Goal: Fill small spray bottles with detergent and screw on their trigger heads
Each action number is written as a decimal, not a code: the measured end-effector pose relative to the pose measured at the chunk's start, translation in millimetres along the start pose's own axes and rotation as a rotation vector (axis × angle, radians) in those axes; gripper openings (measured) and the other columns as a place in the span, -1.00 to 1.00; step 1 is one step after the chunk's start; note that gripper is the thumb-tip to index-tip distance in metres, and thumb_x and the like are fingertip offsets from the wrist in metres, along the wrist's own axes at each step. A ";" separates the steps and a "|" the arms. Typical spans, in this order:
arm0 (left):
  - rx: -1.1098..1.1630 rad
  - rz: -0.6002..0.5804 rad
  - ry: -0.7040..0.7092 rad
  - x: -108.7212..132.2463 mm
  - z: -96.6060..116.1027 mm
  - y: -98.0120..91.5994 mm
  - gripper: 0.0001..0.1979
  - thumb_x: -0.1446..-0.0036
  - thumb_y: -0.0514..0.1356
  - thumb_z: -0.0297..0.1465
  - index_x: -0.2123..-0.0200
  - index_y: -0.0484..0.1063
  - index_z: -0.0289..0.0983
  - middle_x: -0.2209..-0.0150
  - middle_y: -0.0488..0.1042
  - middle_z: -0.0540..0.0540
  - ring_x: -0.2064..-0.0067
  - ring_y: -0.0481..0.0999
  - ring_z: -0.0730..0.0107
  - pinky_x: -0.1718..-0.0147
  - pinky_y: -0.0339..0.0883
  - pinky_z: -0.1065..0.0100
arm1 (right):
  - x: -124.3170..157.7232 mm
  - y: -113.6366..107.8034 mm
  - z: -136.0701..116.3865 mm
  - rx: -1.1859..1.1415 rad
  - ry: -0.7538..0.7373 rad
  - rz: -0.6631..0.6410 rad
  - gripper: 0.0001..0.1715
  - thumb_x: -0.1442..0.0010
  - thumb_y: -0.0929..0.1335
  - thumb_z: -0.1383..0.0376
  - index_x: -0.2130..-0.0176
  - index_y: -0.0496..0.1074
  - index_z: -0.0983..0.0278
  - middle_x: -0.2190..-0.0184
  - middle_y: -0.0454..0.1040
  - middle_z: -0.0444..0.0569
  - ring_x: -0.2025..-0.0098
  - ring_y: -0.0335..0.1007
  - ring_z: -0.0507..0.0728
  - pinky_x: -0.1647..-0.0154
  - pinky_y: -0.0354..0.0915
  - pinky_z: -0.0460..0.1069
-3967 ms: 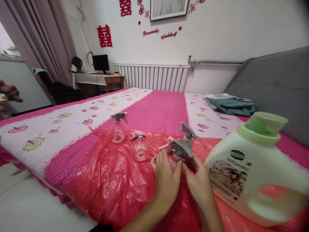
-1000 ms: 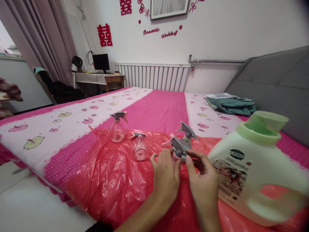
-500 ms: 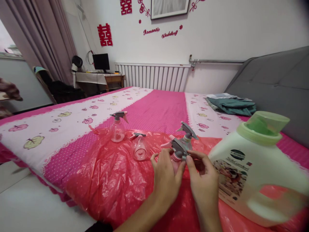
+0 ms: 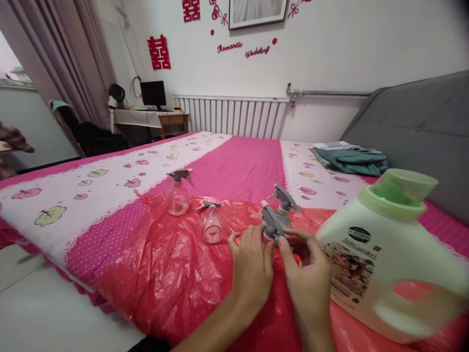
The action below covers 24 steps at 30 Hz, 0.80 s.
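Both my hands are at one small spray bottle (image 4: 271, 222) with a grey head and a pink nozzle. Its body is mostly hidden behind my fingers. My left hand (image 4: 252, 269) wraps round the bottle's body just below the collar. My right hand (image 4: 306, 264) pinches the rear of the spray head between thumb and fingers. Right behind stands another spray bottle (image 4: 284, 210) with a grey head. To the left, a clear spray bottle (image 4: 213, 226) lies tipped with its base towards me, and a clear spray bottle (image 4: 178, 198) stands upright farther back.
Red plastic sheeting (image 4: 164, 274) lies under the bottles on the pink patterned bed (image 4: 242, 166). A large pale-green detergent jug (image 4: 388, 259) stands close to my right hand. Folded clothes (image 4: 351, 159) lie by the grey headboard (image 4: 417, 127).
The grey spray head in my hands has turned, its nozzle shifting slightly right and up. My right thumb has moved a little left. The other bottles stay where they were.
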<state>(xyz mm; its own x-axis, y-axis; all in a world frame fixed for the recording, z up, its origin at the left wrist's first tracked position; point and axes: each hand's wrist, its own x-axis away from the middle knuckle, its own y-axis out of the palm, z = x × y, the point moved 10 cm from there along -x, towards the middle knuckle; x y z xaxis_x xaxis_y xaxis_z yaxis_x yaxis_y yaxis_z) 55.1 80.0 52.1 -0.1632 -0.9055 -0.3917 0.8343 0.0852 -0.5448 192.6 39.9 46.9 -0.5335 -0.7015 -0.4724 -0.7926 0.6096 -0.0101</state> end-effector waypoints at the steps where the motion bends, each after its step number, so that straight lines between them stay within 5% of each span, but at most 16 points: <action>1: -0.010 -0.005 0.000 -0.3 -0.2 0.8 -0.82 -0.47 0.07 -0.45 -0.06 0.38 -0.18 -0.01 0.55 -0.08 -0.05 0.49 0.12 -0.21 0.07 -0.08 | -0.2 0.3 0.2 -0.003 0.000 -0.001 -0.65 -0.29 0.44 0.06 0.11 0.49 0.28 0.21 0.50 -0.03 0.25 0.45 0.09 0.22 0.39 -0.03; 24: 0.038 -0.011 0.003 1.3 -1.8 -0.3 -0.79 -0.31 0.27 -0.47 0.01 0.43 -0.20 -0.01 0.58 -0.11 -0.08 0.49 0.06 -0.16 0.10 -0.01 | -3.7 -11.8 18.5 0.016 0.065 0.029 -0.54 -0.27 0.43 -0.02 0.03 0.55 0.26 0.07 0.54 0.04 0.08 0.51 0.21 0.00 0.37 0.08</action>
<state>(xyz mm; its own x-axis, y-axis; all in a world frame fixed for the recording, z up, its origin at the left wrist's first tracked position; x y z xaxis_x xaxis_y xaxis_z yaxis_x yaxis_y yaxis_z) 53.8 79.6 50.4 -0.1739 -0.9049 -0.3885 0.8517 0.0598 -0.5205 209.4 42.1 32.5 -0.5744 -0.7061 -0.4141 -0.7721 0.6353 -0.0122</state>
